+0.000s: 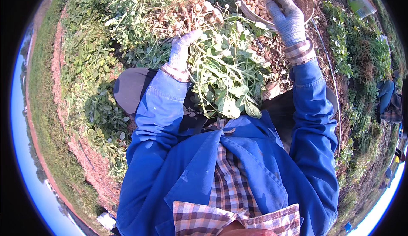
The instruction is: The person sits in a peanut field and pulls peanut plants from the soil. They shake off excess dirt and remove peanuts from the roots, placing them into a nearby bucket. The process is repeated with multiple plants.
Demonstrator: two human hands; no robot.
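Before me is an uprooted peanut plant [228, 73], its leafy stems towards my lap. My left hand [183, 49], in a pale knit glove, grips it near the root end. Roots with several peanut pods [205, 11] stick out beyond that hand. My gloved right hand [288, 21] is at the near right part of a round bucket [304, 0], its fingers bent over the opening. Many loose peanuts [255, 0] lie inside the bucket. Whether the right fingers hold any pods cannot be seen.
Pulled peanut plants [137, 16] lie beyond my left hand. A thin pale hose or line [328, 57] runs along the ground at right. Farther right are more plants [366, 51], a translucent bucket [361, 3] and another person [387, 99] low among the rows.
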